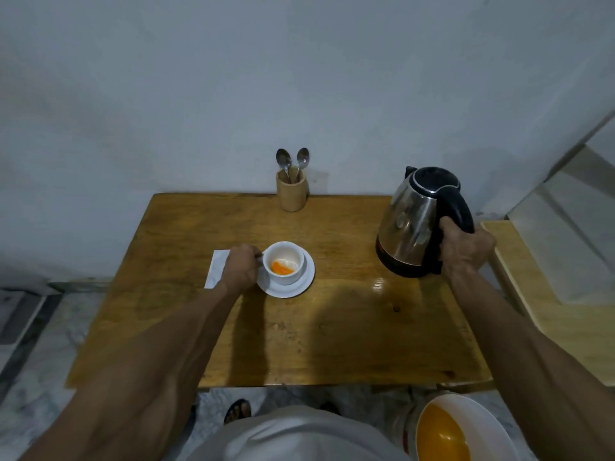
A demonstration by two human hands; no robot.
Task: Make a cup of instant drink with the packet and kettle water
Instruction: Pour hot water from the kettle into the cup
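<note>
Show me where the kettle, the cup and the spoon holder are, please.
kettle (407,224): head view, on its shiny steel side.
cup (289,277): head view, on its white front wall.
spoon holder (293,194): head view, on its wooden side.

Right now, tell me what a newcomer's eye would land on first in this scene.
The steel kettle at the table's right edge stands out first, the right hand gripping its black handle. Next comes the bright orange powder in the white cup on its saucer near the middle, the left hand at the cup's handle. Behind, against the wall, two spoons stand in a wooden holder.
</note>
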